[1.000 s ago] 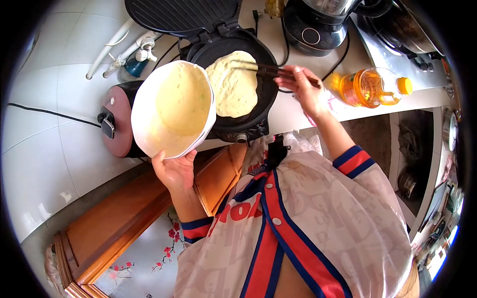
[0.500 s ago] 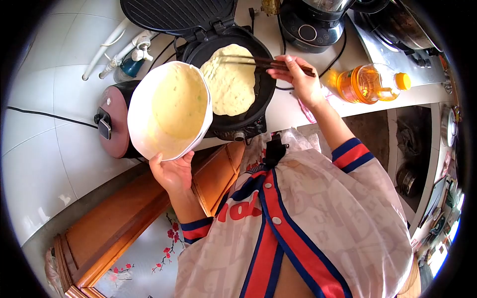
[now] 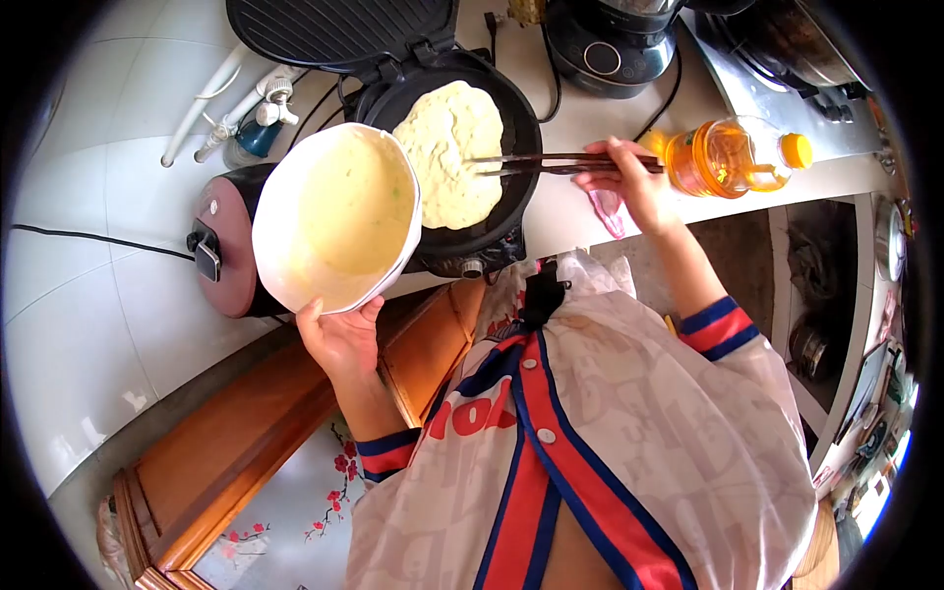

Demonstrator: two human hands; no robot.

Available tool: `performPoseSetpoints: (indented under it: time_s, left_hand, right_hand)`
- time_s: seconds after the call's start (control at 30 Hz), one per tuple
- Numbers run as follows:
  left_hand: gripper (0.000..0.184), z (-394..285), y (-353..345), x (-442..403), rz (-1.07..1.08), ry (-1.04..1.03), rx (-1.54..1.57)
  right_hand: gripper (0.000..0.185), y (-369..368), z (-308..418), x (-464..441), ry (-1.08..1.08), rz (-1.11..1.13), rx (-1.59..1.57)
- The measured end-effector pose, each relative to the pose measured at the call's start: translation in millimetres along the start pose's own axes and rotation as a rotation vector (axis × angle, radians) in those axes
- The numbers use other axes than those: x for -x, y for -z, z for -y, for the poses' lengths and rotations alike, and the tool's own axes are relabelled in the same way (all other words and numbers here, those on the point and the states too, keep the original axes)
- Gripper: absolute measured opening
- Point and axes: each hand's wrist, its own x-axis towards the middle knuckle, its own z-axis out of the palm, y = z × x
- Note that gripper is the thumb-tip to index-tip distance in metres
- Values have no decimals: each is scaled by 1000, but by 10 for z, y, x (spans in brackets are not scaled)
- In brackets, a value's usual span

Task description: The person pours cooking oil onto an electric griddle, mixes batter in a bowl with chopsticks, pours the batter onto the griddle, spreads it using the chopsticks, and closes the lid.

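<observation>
My left hand (image 3: pixel 341 334) grips the lower rim of a white bowl (image 3: pixel 280 216), which is tilted and coated inside with pale yellow batter (image 3: pixel 359 211). Its right edge overlaps the left side of a round black electric griddle (image 3: pixel 519 123), whose ridged lid stands raised. A thick, uneven patch of batter (image 3: pixel 457 147) lies on the griddle surface. My right hand (image 3: pixel 634 182) is closed round a pair of dark chopsticks (image 3: pixel 551 163). Their tips reach into the right part of the batter on the griddle.
An oil bottle with a yellow cap (image 3: pixel 728 159) stands right of my right hand. Behind it are a black appliance with a round dial (image 3: pixel 605 61) and its cord. A pink rice cooker (image 3: pixel 231 236) sits left of the bowl. Below is a wooden cabinet (image 3: pixel 236 433).
My right hand has moved right and slightly down, drawing the chopstick tips from the upper batter to its right side. The bowl stays nearly still. The batter patch has shifted in outline.
</observation>
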Motion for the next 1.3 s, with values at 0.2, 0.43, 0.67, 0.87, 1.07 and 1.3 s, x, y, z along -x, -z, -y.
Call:
performPoseSetpoints:
  time_s: [0.2,0.43,0.67,0.87,1.07,1.3]
  left_hand:
    - [58,31,-22,3,8,3,-35]
    - [57,2,-60,8,18,7,-48]
    - [56,15,-71,-2,31,-1,-37]
    - [57,19,-78,12,33,18,-59]
    - [57,12,-25,22,-9,14,-47]
    - [57,13,4,47,-25,5,-48]
  right_hand:
    - [38,-149,11,31,26,80,-23]
    - [42,123,98,6,120,-44,52]
    - [41,101,116,14,71,-75,114]
    - [40,-128,119,-69,64,31,81]
    - [39,-75,68,-62,153,-66,11]
    - [41,-107,4,-312,209,-62,-44]
